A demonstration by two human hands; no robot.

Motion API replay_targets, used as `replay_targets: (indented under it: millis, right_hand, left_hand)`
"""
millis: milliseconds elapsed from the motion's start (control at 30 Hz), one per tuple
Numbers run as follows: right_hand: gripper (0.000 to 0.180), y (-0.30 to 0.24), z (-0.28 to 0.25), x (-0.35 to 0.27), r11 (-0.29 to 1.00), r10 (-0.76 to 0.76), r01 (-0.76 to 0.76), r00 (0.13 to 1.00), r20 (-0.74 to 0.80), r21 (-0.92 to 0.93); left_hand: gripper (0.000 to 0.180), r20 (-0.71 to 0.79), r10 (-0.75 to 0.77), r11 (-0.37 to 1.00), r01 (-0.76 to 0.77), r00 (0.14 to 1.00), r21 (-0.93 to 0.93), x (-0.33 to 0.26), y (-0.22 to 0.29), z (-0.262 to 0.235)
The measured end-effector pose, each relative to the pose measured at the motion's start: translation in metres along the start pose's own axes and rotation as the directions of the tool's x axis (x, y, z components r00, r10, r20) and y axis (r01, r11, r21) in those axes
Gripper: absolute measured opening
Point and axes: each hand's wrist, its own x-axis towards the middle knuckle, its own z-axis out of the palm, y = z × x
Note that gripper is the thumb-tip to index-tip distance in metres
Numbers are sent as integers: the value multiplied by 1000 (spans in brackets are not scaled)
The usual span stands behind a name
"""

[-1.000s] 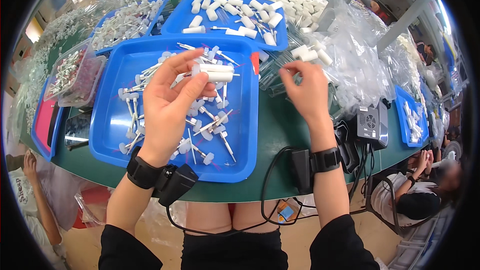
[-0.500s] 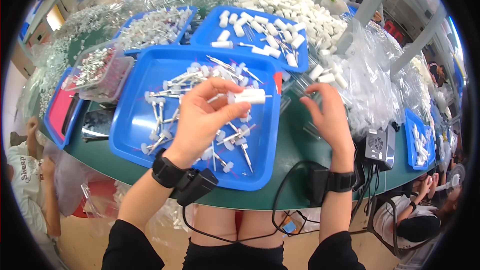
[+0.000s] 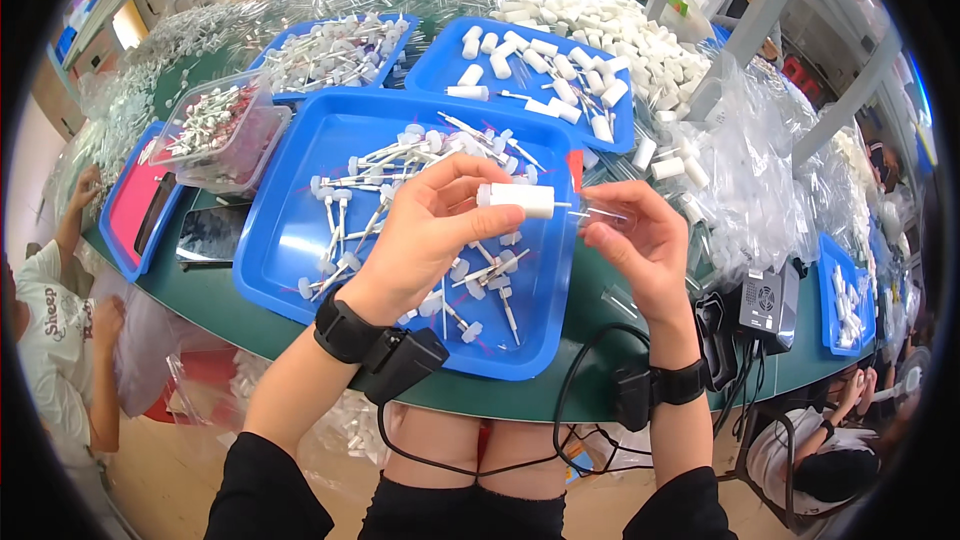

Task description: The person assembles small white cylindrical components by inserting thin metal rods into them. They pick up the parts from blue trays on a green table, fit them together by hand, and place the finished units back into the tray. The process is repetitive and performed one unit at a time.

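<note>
Left hand [image 3: 425,225] pinches a white cap [image 3: 527,201] crosswise above the near tray [image 3: 285,230], apparently leaving its thin tip [image 3: 563,205] free, facing the clear tube [image 3: 608,217] pinched by the right hand [image 3: 648,245]. Near tray: white rods [image 3: 510,316]; far tray [image 3: 445,55]: more caps [image 3: 499,66]; tub [image 3: 235,176]: red-and-white pieces [image 3: 212,125].

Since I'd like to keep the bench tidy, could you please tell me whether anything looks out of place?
A few white cylinders lie loose outside the blue tray holding similar ones, by its near right corner, so they may have strayed. Nothing looks plainly damaged.
</note>
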Motion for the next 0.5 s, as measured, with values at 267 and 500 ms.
replay_targets:
  millis: [267, 500]
  right_hand:
    - [25, -1, 13, 1, 990, 137, -136, 990, 17, -33]
    - [25, 2, 18, -3, 988, -96, 86, 993, -73, -126]
  left_hand:
    - [27, 39, 49, 996, -51, 998, 73, 3, -1, 1]
    - [22, 42, 50, 967, -59, 998, 246, 2, 2, 2]
